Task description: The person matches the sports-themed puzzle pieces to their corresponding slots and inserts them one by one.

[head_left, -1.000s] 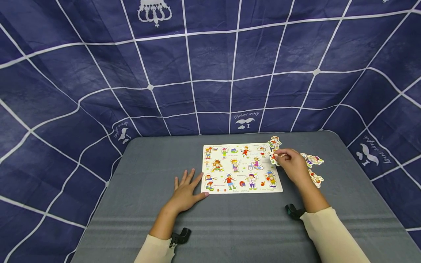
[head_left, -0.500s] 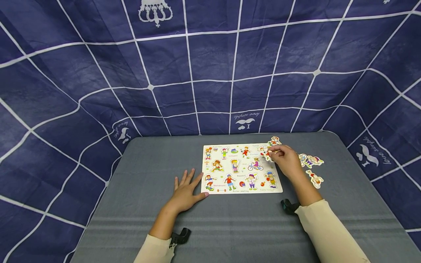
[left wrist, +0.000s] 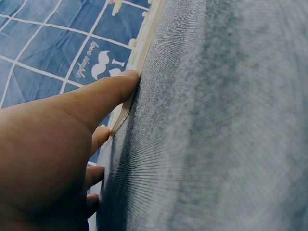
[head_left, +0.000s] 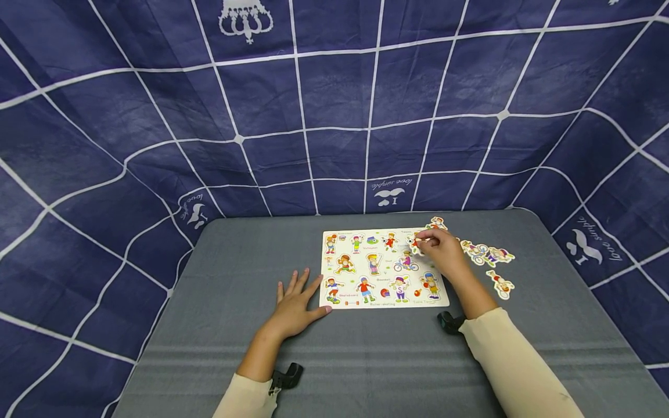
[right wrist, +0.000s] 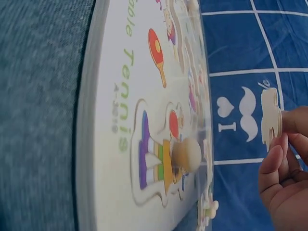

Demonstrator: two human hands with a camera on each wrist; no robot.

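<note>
The right hand [head_left: 441, 252] pinches a cut-out figure piece [right wrist: 270, 115] above the far right corner of the peg puzzle board [head_left: 384, 268], which the flat, relaxed left hand [head_left: 295, 305] steadies on the tabletop [head_left: 235, 273]; most figures seem seated, while loose pieces [head_left: 488, 255] wait right.

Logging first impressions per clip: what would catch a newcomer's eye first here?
Probably the bright cartoon puzzle board in the middle of the grey table, set against a dark blue checked cloth. The right hand pinches a puzzle piece over the board's far right corner, and the left hand lies flat at its near left corner. More loose pieces lie right of the board.
</note>
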